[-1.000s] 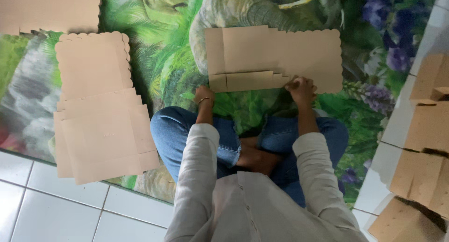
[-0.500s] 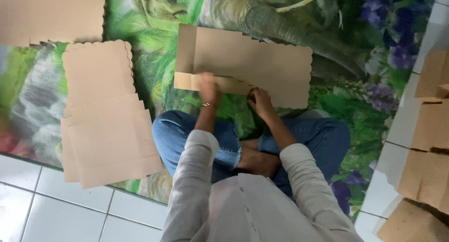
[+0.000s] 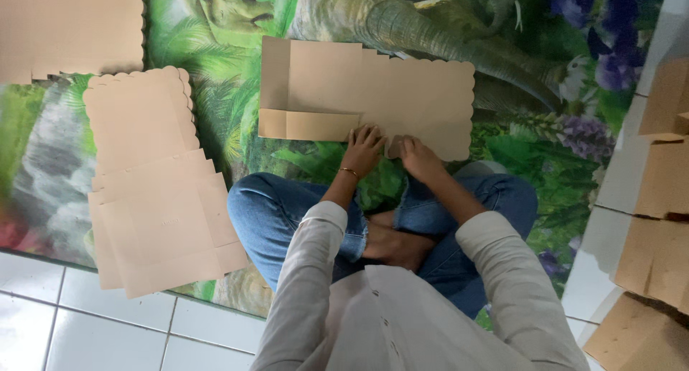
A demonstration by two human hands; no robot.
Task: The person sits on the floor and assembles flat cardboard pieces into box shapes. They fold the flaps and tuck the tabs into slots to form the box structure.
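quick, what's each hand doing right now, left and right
Left hand: open, fingers spread, pressing on the cardboard sheet.
Right hand: on the sheet's near edge; whether it grips cannot be told.

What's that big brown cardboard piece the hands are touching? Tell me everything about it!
The cardboard piece is a flat, tan, unfolded box cutout lying on the jungle-picture mat. Its right edge is scalloped, its top edge stepped, and a narrow flap is folded over at the lower left. The left hand and right hand press on its near edge, fingers spread.
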